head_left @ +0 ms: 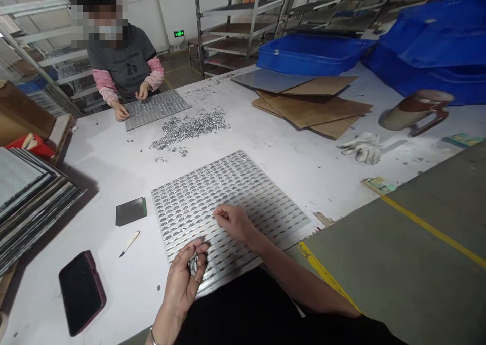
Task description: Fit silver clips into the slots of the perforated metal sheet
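Note:
A flat metal tray point(290, 212) with rows of small slots lies on the table in front of me. Small oval metal pieces fill its far and left rows; the near rows show bare slots. My left hand point(177, 280) is over the tray's near left corner, palm up, with curled fingers around several loose metal pieces point(193, 264). Above the middle of the tray, my right hand point(236, 225) has thumb and forefinger pinched together at a row. Whatever lies between those fingertips is too small to make out. Beyond the tray spreads a pile of the same metal pieces point(205, 125).
Across the table a co-worker point(127, 61) handles a similar tray point(157, 113). To my left are a phone point(81, 293), a small knife point(130, 243), a dark plate point(131, 212) and stacked sheets point(34, 198). Cardboard point(315, 107), gloves point(362, 148), a mug point(413, 112) and a blue bin point(307, 56) stand right.

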`<state>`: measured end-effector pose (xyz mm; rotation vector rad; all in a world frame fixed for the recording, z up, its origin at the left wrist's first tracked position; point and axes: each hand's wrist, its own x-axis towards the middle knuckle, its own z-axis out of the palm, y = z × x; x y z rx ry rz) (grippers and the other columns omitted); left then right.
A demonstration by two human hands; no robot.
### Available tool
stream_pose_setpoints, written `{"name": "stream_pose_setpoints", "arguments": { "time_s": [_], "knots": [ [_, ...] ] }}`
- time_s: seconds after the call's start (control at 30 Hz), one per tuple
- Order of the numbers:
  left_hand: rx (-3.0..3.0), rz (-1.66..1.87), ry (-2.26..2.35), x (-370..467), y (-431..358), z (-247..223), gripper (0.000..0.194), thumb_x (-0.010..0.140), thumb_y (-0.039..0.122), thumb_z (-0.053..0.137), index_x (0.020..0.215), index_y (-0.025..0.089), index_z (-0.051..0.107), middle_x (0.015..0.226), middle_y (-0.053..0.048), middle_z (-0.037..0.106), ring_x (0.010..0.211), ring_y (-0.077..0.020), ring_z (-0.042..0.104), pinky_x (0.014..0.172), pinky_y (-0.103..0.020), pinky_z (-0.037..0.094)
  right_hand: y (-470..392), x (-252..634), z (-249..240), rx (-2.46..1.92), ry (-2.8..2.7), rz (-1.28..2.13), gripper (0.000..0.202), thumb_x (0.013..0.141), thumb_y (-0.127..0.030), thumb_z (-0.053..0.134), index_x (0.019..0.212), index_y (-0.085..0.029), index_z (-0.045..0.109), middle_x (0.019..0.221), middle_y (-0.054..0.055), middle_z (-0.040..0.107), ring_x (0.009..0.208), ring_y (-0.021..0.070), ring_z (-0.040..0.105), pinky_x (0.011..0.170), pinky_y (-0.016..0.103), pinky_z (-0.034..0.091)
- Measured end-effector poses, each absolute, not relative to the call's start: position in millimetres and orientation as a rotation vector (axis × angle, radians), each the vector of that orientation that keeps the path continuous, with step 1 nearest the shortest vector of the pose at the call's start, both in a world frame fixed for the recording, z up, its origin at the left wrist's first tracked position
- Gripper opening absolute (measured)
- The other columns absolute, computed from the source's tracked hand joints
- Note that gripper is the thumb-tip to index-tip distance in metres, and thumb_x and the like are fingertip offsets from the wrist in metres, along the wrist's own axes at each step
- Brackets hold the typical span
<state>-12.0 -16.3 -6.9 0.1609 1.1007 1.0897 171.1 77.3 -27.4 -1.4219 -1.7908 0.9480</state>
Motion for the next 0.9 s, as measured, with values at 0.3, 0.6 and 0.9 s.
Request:
{"name": "stream_pose_setpoints", "arguments": {
  "time_s": [0.3,0.6,0.9],
  "knots": [
    [0.281,1.078,1.068,-15,-26,-7,0.022,0.078,0.028,0.078,0.081,0.014,0.061,0.091,-0.011,0.071,0.051,-0.0035,0.041,0.036,-0.012,0.022,95,161,-47,-1.572,-1.942,0.702,0.015,0.083,-0.013,0.051,0.074,-0.016,0.063,0.068,0.004,0.062,0.066,0.0163,0.054,0.063,0.024,0.037],
    [0.336,1.035,1.106,1,-24,0,0.032,0.073,0.037,0.082,0.083,0.011,0.066,0.068,-0.002,0.061,0.045,-0.0022,0.036,0.034,-0.012,0.018,51,163,-4,-1.239,-1.992,0.804,0.014,0.092,-0.021,0.054,0.087,-0.018,0.067,0.080,0.003,0.064,0.077,0.0157,0.059,0.072,0.025,0.044],
    [0.467,1.068,1.185,14,-18,7,0.033,0.079,0.045,0.075,0.086,0.020,0.054,0.065,0.006,0.053,0.050,-0.0038,0.045,0.043,-0.010,0.034,14,161,5,-0.938,-1.870,0.992,0.018,0.088,-0.013,0.053,0.084,-0.020,0.069,0.076,0.002,0.063,0.076,0.0151,0.058,0.073,0.025,0.047]
  ]
}}
